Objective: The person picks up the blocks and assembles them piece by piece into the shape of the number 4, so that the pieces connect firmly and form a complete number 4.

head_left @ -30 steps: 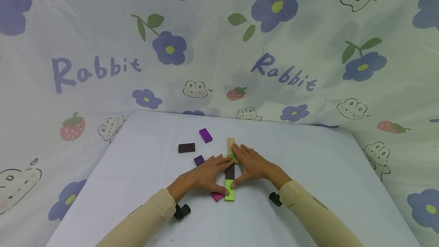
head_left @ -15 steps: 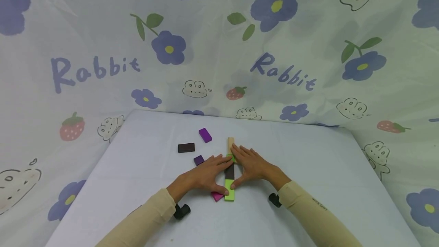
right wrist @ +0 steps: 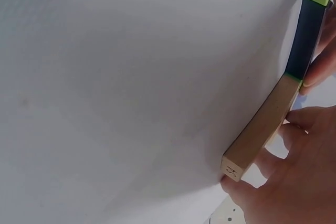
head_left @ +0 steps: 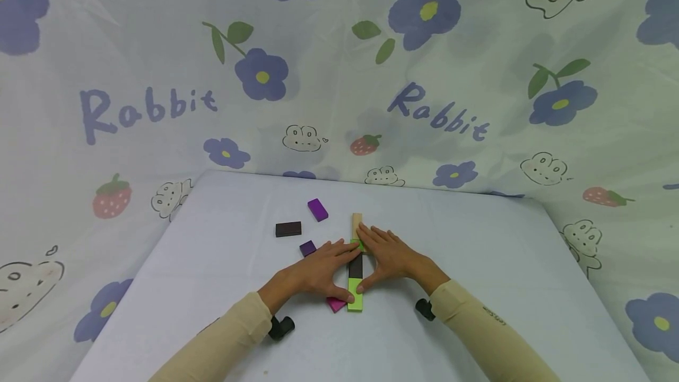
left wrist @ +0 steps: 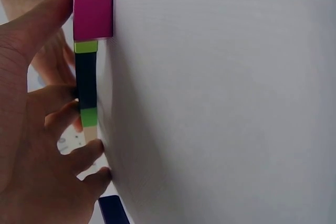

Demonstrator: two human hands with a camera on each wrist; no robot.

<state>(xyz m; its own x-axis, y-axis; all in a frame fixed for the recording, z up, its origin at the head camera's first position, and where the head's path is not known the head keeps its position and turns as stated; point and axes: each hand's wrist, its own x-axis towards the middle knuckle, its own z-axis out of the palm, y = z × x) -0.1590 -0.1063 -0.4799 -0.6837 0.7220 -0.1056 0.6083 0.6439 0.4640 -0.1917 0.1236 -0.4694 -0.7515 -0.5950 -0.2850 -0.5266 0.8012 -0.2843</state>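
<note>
A row of flat blocks runs away from me on the white table: a lime-green block (head_left: 355, 303) nearest, then a dark block (head_left: 356, 265), a bright green block (head_left: 353, 245) and a plain wooden block (head_left: 357, 223). My left hand (head_left: 322, 267) lies along the row's left side, thumb on the lime-green block, fingertips at the bright green one. From the right, my right hand (head_left: 394, 254) spreads its thumb to the lime-green block and its fingers to the far end. Another wooden block (right wrist: 262, 124) shows by its fingers in the right wrist view. A magenta block (left wrist: 93, 6) sits beside my left thumb.
Left of the row lie a purple block (head_left: 317, 210), a dark brown block (head_left: 289, 229) and a small dark purple block (head_left: 307, 248), partly behind my left hand. Black cylindrical pieces (head_left: 283, 327) show at both wrists. A flower-patterned cloth (head_left: 339, 75) hangs behind the table.
</note>
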